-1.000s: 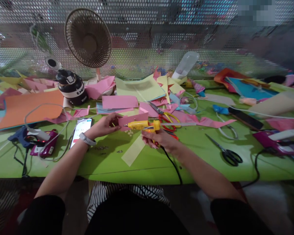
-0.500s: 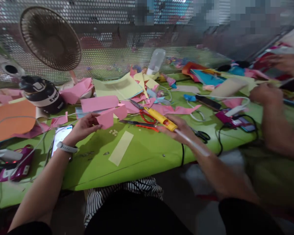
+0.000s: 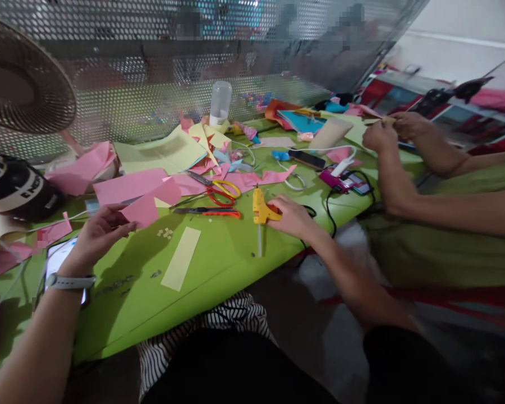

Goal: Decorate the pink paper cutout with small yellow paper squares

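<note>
- At ten o'clock in the view, a fan (image 3: 23, 84) is cut off by the edge; the black bottle (image 3: 25, 191) stands below it, at nine.
- Near eight o'clock, a phone (image 3: 61, 255) lies partly under the left forearm, which wears a pale wristband (image 3: 73, 281).
- The left hand (image 3: 101, 233), around nine o'clock, has thumb and fingers closed on the edge of a folded pink paper (image 3: 145, 210), which sits toward ten o'clock from the view's centre, above the green table (image 3: 143, 314).
- Just beyond the paper toward five o'clock lie small pale pieces (image 3: 165, 233); a yellow paper strip (image 3: 180, 259) lies farther on, with tiny metal bits (image 3: 156, 274) at its eight o'clock side.
- Between the two hands, scissors (image 3: 210, 183) with red and yellow handles lie just past an orange-handled cutter (image 3: 210, 211).
- The yellow glue gun (image 3: 260, 209) is right of centre, near three o'clock, nozzle toward twelve, glue stick (image 3: 260, 241) toward six.
- The right hand (image 3: 292, 219), at the gun's four o'clock, has its fingers closed around the handle.
- At two o'clock, a co-worker's hands (image 3: 381, 136) meet around a small yellowish piece (image 3: 388, 120).
</note>
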{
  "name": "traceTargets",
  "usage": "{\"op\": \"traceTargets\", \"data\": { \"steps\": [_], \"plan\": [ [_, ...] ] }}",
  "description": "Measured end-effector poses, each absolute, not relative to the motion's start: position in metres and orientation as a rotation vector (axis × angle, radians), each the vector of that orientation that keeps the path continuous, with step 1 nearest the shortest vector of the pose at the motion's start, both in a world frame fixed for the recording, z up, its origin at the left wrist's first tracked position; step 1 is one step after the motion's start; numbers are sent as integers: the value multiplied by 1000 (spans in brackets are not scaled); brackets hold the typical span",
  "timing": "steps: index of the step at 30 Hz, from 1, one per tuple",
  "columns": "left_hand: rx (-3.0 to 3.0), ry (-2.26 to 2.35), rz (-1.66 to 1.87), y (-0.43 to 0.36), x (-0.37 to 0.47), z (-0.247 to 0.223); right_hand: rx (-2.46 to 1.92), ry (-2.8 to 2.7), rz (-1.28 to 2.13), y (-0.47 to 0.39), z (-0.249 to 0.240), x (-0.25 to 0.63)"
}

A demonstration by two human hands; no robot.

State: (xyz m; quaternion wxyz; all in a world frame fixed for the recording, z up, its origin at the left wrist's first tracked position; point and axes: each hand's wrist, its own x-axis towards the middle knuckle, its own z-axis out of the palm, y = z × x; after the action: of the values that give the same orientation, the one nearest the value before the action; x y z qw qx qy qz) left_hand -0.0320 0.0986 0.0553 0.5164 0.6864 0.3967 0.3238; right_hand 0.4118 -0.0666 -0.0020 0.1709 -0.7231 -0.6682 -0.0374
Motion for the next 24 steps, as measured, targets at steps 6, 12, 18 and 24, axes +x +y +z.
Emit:
{"op": "traceTargets", "data": {
  "steps": [6, 12, 18, 24],
  "plan": [
    [1627, 956, 818, 102, -33, 53, -2161, -1867, 12, -65, -3, 416],
    [1602, 964, 824, 102, -34, 53, -2081, -1945, 101, -64, -5, 423],
    [1620, 957, 837, 102, -35, 53, -1988, -2045, 113, -66, -3, 432],
    [1620, 939, 845, 100, -34, 54, -1943, -1917, 218, -56, 13, 438]
  ]
}}
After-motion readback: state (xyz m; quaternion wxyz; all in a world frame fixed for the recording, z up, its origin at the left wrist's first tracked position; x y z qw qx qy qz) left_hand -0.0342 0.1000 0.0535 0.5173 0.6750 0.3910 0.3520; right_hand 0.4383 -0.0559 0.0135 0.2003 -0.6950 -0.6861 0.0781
